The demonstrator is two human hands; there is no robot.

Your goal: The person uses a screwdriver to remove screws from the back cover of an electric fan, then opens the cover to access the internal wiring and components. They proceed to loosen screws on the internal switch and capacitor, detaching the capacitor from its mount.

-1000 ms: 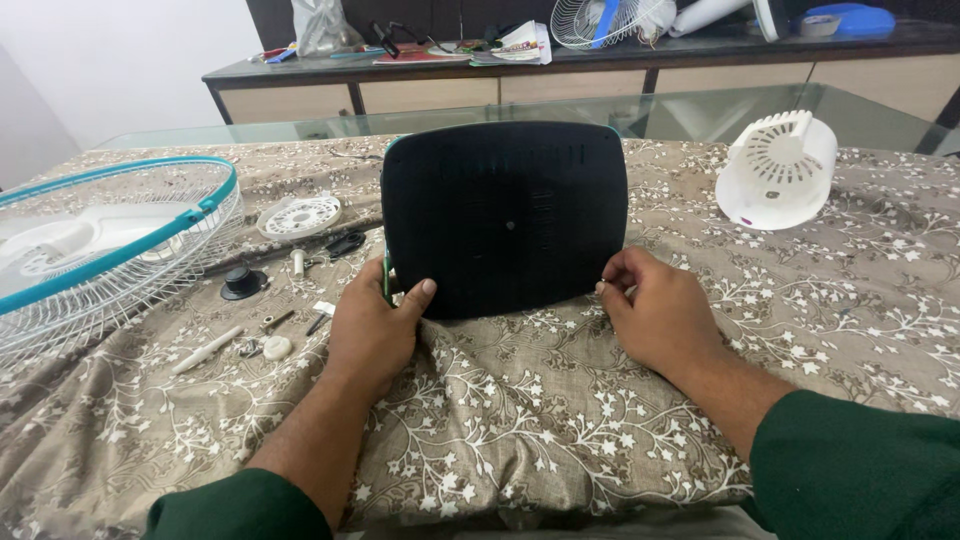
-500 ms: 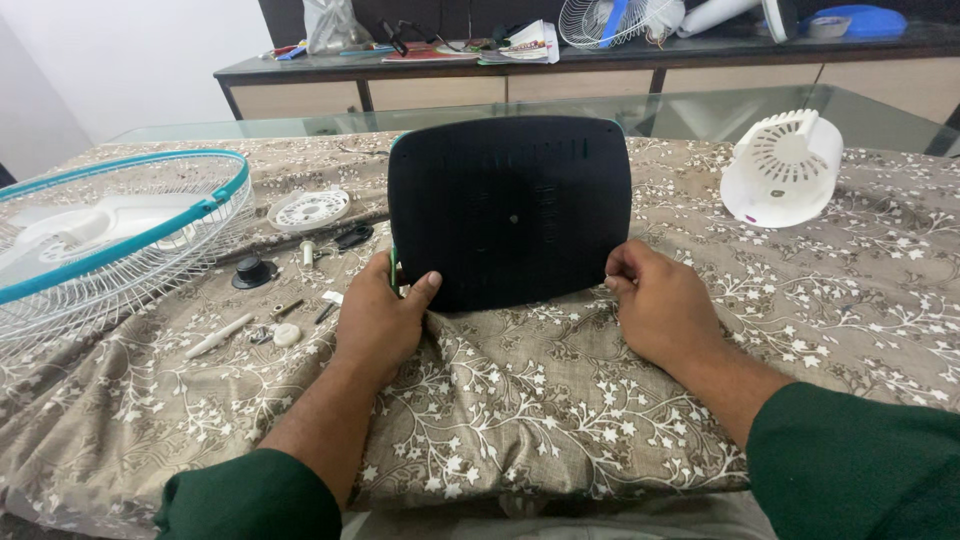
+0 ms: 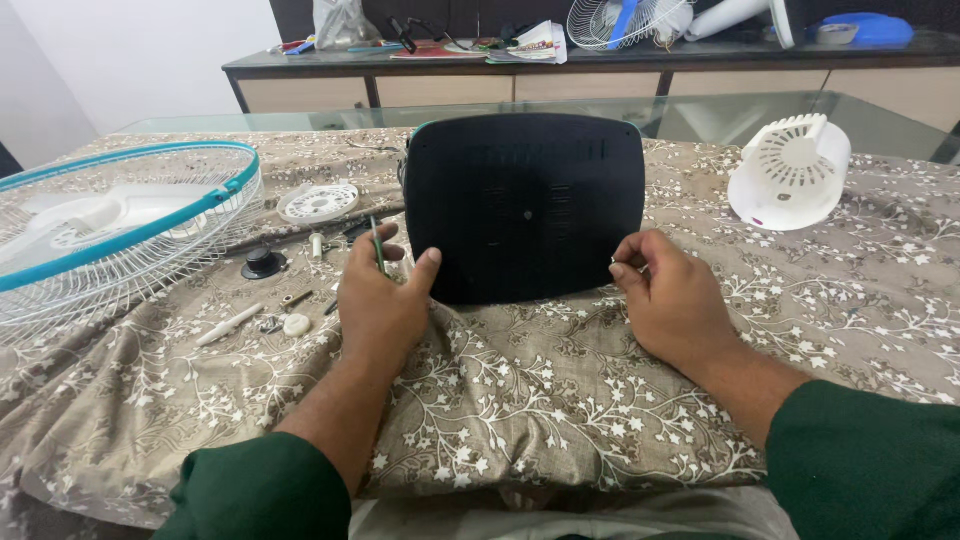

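On a floral tablecloth [image 3: 560, 400], both hands' fingers clamped on a black panel [image 3: 524, 205], sideboard [image 3: 600, 75] behind

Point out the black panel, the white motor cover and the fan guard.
black panel [image 3: 525, 205], head view, middle of its flat face.
white motor cover [image 3: 790, 170], head view, its slotted end.
fan guard [image 3: 110, 235], head view, on its wire mesh.

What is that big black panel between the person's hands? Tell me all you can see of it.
The black panel is a rounded rectangle that looks like matt plastic, with faint rows of slots on its face. It stands tilted on its lower edge on the flowered cloth. The left hand, which also has a thin green tool between its fingers, touches its lower left corner. The right hand is at its lower right corner.
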